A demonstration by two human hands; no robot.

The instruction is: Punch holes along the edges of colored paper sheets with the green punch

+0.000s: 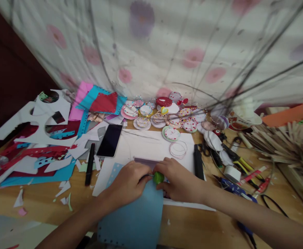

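Observation:
My two hands meet over the middle of the desk. My right hand (176,180) is closed round a small, shiny, rounded green object (158,177), its thumb and fingers on the object's right side. Close beside it, my left hand (130,180) is closed in a pinch. A thin greyish piece shows between the left fingertips and the green object, too small to name. Below both hands lies a light blue paper sheet (133,221) with punched dots along its edges. It overlaps a large white sheet (151,138). The left forearm crosses over part of the blue sheet.
Left are paper scraps (59,138), a black phone (110,140) and a black marker (90,164). Decorated paper discs (172,133) crowd the back. Right lie a black tool (198,162), yellow-handled pliers (238,160), a blue glue gun (230,185) and wooden sticks (283,141).

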